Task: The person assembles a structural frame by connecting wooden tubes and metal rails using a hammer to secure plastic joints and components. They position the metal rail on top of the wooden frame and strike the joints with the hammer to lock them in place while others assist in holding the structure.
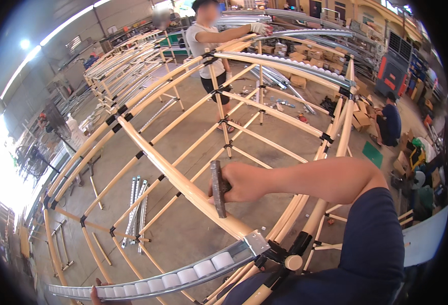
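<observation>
My right hand (241,182) is closed round a hammer, its dark metal head (217,189) over a long beige pipe (165,165) of the frame; the handle is mostly hidden in my fist. At the lower left my left hand (97,293) grips a roller track (170,280), a grey metal rail with white rollers; only some fingers show. The right end of this track meets a silver metal bracket (256,243) at the pipe's near end. Beside the bracket sits a black joint (277,252) with a capped beige pipe end (293,262).
Beige pipes with black joints form a rack around me. Beyond it stands a co-worker (207,38) with a gloved hand on the far rails. Several roller tracks (138,208) lie on the floor inside the frame. Another person (389,122) crouches at right near cardboard boxes (360,114).
</observation>
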Available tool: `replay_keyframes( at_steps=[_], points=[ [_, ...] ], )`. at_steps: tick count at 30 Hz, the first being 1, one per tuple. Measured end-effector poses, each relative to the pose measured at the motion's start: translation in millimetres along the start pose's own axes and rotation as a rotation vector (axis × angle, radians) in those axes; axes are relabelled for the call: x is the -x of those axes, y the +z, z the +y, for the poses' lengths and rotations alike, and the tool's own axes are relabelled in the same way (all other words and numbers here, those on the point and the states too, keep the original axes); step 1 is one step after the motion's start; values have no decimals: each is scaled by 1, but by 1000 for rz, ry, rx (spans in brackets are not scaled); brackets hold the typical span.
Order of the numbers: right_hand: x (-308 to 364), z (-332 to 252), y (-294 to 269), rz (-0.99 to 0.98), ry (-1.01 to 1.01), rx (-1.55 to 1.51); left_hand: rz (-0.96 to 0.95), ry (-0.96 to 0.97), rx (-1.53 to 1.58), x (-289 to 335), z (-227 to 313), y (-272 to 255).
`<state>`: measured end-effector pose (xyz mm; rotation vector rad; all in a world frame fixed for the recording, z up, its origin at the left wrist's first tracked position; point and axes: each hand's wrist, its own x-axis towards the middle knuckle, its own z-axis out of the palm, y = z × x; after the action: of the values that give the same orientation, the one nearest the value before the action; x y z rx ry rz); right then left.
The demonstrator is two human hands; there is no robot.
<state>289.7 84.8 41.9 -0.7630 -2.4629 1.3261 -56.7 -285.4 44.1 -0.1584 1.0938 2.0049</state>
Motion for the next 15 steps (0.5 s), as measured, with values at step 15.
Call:
replay_keyframes(
  at_steps=[15],
  points=[
    [-8, 11, 5, 14, 24, 85, 39, -4, -78, 0, 2, 1]
  ],
)
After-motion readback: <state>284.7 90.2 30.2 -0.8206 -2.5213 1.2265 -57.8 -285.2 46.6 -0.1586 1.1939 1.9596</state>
